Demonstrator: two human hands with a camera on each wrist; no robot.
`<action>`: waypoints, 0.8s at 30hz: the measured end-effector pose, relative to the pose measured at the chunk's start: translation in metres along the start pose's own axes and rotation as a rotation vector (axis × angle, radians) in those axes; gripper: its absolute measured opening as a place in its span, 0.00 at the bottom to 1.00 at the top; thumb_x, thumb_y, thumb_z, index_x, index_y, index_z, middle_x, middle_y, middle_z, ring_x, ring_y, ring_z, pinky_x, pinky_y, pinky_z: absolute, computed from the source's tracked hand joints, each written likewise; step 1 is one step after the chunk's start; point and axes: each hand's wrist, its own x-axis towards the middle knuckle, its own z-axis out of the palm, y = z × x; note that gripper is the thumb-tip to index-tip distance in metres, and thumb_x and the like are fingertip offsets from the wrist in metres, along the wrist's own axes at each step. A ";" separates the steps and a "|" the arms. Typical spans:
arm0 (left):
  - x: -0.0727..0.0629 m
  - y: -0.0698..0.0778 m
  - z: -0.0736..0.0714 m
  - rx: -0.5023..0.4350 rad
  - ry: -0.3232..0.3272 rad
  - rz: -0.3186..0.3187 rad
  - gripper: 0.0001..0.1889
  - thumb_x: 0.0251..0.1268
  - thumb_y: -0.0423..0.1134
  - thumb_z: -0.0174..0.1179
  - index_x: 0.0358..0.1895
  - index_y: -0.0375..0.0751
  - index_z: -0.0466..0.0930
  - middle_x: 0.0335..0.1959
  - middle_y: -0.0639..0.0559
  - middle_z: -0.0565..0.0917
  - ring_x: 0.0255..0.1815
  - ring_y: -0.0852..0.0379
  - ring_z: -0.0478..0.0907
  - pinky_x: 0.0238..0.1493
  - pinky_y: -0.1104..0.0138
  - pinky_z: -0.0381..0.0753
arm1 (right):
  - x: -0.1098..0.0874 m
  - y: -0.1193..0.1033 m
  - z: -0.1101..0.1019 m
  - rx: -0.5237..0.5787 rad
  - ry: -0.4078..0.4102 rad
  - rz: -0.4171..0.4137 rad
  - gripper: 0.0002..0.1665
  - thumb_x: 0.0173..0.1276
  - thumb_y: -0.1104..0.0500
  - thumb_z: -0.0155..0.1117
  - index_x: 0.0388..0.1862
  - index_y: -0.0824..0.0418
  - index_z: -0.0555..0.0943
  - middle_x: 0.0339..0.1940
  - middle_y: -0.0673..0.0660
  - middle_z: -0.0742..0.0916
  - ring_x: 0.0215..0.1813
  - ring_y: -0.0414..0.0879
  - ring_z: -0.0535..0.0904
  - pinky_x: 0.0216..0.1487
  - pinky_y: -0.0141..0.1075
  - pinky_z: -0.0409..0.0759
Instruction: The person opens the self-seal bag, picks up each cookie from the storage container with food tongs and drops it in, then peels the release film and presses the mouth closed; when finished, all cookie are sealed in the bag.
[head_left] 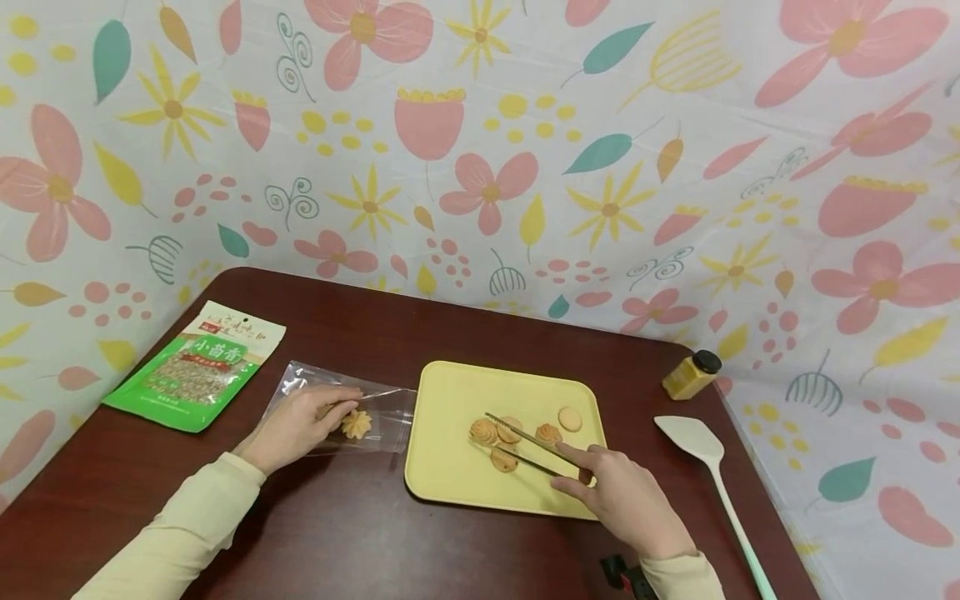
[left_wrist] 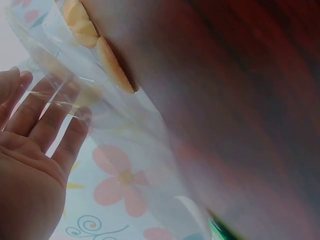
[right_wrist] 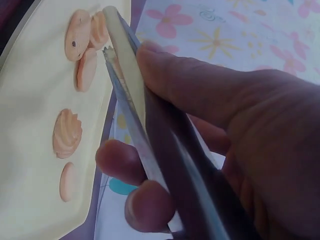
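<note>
My left hand (head_left: 303, 423) pinches the film of a clear plastic bag (head_left: 392, 423) lying on the table. Inside the bag are a flower-shaped piped cookie (head_left: 357, 426) and a flat cookie (left_wrist: 114, 67), both showing in the left wrist view. With my right hand (head_left: 630, 504) I grip metal tongs (head_left: 531, 462) over the yellow tray (head_left: 453, 396). Their tips stand apart, right by a swirled cookie (head_left: 482, 431). Near the tips lie flat round cookies, one with a dark speck (right_wrist: 77, 36). Another swirled cookie (head_left: 548, 432) and a flat cookie (head_left: 570, 418) sit farther right.
A green-and-white seed packet (head_left: 198, 367) lies at the far left. On the right stands a small jar (head_left: 688, 377) with yellow contents and a black lid. A white spatula (head_left: 708, 450) lies along the table's right edge. Flower-patterned cloth (head_left: 480, 250) hangs behind the table.
</note>
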 end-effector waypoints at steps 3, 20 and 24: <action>0.000 0.000 0.000 -0.015 -0.007 0.006 0.13 0.67 0.36 0.63 0.53 0.43 0.84 0.47 0.52 0.86 0.41 0.61 0.80 0.43 0.60 0.82 | -0.001 0.001 0.001 0.006 -0.011 0.005 0.36 0.58 0.28 0.59 0.61 0.44 0.81 0.22 0.34 0.76 0.20 0.32 0.67 0.22 0.31 0.68; 0.000 -0.001 -0.002 -0.033 0.003 0.014 0.14 0.66 0.35 0.63 0.54 0.44 0.84 0.47 0.54 0.85 0.40 0.64 0.78 0.47 0.59 0.81 | 0.001 0.001 0.004 -0.035 0.040 -0.044 0.26 0.61 0.37 0.65 0.56 0.42 0.83 0.42 0.47 0.89 0.28 0.29 0.77 0.27 0.33 0.74; 0.000 -0.002 -0.001 -0.035 0.000 0.019 0.13 0.66 0.35 0.63 0.53 0.43 0.85 0.48 0.54 0.85 0.45 0.61 0.80 0.48 0.58 0.81 | 0.002 0.001 0.004 -0.047 0.049 -0.043 0.23 0.61 0.41 0.68 0.56 0.43 0.84 0.42 0.47 0.89 0.27 0.30 0.76 0.24 0.32 0.73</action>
